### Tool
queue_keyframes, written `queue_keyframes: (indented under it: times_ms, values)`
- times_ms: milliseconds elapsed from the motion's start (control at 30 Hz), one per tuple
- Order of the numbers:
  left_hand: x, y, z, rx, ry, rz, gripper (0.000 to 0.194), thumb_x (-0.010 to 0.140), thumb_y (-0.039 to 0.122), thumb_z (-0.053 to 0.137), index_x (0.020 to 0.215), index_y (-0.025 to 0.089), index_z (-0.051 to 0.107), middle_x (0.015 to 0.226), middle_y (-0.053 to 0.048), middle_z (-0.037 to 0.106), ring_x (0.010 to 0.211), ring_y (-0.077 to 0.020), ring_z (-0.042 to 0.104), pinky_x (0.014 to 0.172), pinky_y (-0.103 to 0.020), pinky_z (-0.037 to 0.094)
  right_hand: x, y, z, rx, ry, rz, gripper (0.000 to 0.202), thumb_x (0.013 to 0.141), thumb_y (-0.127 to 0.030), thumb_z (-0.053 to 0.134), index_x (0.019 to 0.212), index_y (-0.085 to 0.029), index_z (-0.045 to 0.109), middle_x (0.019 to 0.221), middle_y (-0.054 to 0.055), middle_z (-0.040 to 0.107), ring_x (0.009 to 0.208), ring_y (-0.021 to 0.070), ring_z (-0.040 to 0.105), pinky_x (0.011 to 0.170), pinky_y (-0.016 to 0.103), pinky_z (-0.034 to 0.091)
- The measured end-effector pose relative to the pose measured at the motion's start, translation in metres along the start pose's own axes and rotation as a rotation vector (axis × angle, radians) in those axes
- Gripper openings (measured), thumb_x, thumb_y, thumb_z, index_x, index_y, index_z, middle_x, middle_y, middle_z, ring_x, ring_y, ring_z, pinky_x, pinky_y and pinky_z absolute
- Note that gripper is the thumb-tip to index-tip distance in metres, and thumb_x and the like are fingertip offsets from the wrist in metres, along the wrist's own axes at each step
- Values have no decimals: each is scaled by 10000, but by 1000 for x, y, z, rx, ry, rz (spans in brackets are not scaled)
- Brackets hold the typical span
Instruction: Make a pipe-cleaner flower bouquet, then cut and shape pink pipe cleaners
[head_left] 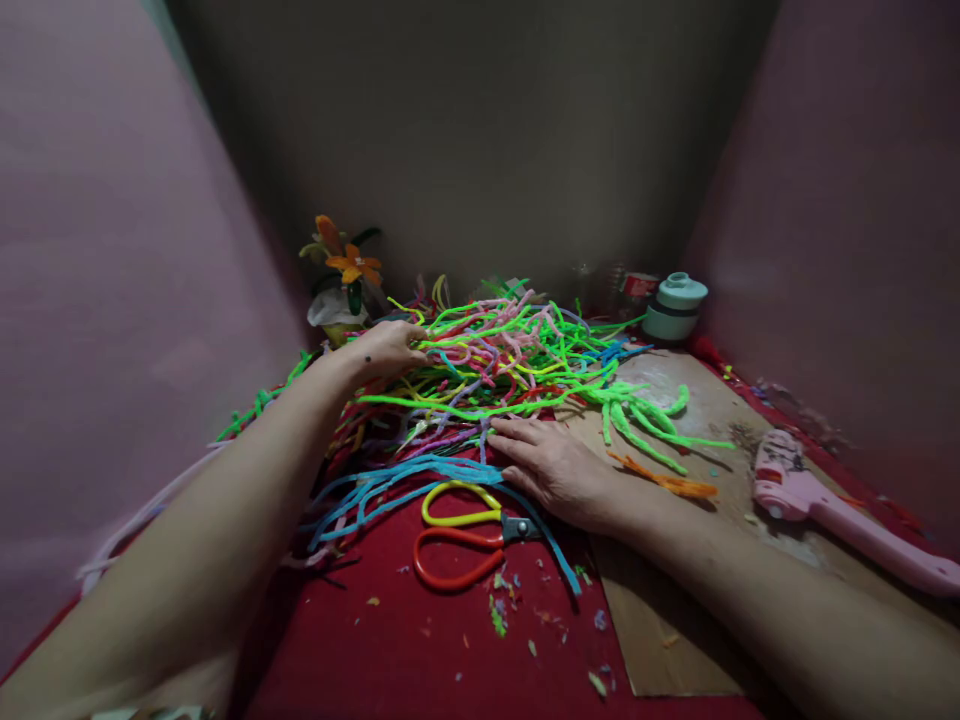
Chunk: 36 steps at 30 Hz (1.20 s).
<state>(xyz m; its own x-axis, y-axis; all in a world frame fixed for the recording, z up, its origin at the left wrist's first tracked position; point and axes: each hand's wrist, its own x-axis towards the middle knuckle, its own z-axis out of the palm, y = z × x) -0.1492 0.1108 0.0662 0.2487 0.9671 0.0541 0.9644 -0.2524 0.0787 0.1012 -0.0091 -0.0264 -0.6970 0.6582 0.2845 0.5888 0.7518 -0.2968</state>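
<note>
A large tangled heap of pipe cleaners (pixel 517 350), mostly bright green with pink, yellow, red and purple ones, spreads over the red cloth. At the heap's left side, my left hand (pixel 390 350) has its fingers curled around some strands; the fingertips are partly hidden. My right hand (pixel 555 468) lies with fingers stretched out along the near edge of the heap, palm down. Just below it are scissors (pixel 459 535) with one yellow and one red handle loop, their blades partly under blue pipe cleaners (pixel 405 472) and toward my right hand.
A brown board (pixel 652 630) lies under my right forearm, with orange pipe cleaners (pixel 667 482) on it. At the right is a pink glue gun (pixel 817 495). Behind stand a mint-lidded container (pixel 675 308) and orange flowers (pixel 352 264). Clippings litter the red cloth (pixel 360 650).
</note>
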Motion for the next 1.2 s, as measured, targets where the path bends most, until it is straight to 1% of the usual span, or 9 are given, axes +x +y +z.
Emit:
queue_keyframes:
  times_ms: [233, 433, 500, 567, 667, 767, 933, 1067, 1200]
  values:
    - [-21, 2, -10, 244, -43, 154, 457, 723, 482, 532, 1082, 218, 634, 1013, -75, 620, 903, -224, 569, 761, -279, 418, -1, 3, 3, 2, 21, 3, 418, 916, -354, 399, 1291, -189, 484, 1389, 101, 432, 1234, 260, 423, 984, 448, 366]
    - [-54, 25, -15, 130, 306, 300, 403, 810, 483, 474, 1005, 180, 655, 1108, -108, 558, 1020, -229, 509, 905, -365, 382, 0, 2, 1, -3, 28, -21, 381, 916, -338, 409, 1243, -176, 518, 1334, 117, 478, 1185, 247, 453, 954, 429, 378]
    - [-68, 43, -7, 90, 284, 417, 361, 828, 467, 477, 989, 194, 650, 1033, -83, 589, 977, -206, 522, 871, -342, 399, 0, 2, 1, 4, 40, -23, 369, 918, -340, 409, 1230, -182, 527, 1319, 115, 486, 1168, 237, 461, 942, 415, 382]
    - [-79, 59, 6, 150, 160, 498, 303, 822, 432, 512, 940, 195, 659, 946, -75, 617, 909, -202, 545, 812, -333, 410, 0, 1, 1, 13, 49, -22, 359, 915, -340, 419, 1218, -188, 534, 1302, 110, 497, 1147, 230, 470, 931, 405, 384]
    - [-85, 71, 26, 312, 74, 456, 255, 830, 358, 503, 904, 170, 659, 914, -98, 649, 886, -235, 566, 819, -384, 387, 0, 1, 1, 15, 53, -21, 343, 909, -336, 433, 1196, -189, 550, 1290, 106, 507, 1126, 224, 484, 921, 397, 387]
    - [-76, 65, 35, 352, 24, 342, 280, 855, 254, 400, 813, 166, 663, 833, -101, 675, 784, -215, 595, 740, -339, 394, 0, 2, 0, 2, 56, -35, 354, 909, -332, 433, 1203, -171, 548, 1314, 109, 499, 1155, 233, 470, 939, 406, 375]
    - [-48, 36, 26, 101, 95, 124, 363, 841, 373, 356, 853, 224, 686, 857, -61, 702, 768, -198, 612, 632, -264, 397, 0, 2, 1, -2, 34, -53, 334, 906, -345, 448, 1175, -186, 566, 1247, 98, 563, 1164, 225, 474, 955, 415, 356]
    - [-31, 24, 19, 10, 80, 76, 377, 809, 388, 376, 841, 205, 705, 804, -34, 701, 738, -186, 598, 623, -246, 408, 0, 2, 3, -6, 39, -50, 304, 903, -338, 459, 1130, -188, 592, 1210, 96, 586, 1143, 218, 492, 948, 407, 356]
    - [-24, 23, 16, 112, 173, 82, 373, 815, 366, 373, 914, 212, 698, 902, -51, 690, 836, -204, 606, 684, -254, 419, 0, 3, 4, -4, 22, -45, 292, 896, -328, 474, 1121, -194, 602, 1185, 100, 597, 1135, 213, 500, 939, 390, 361]
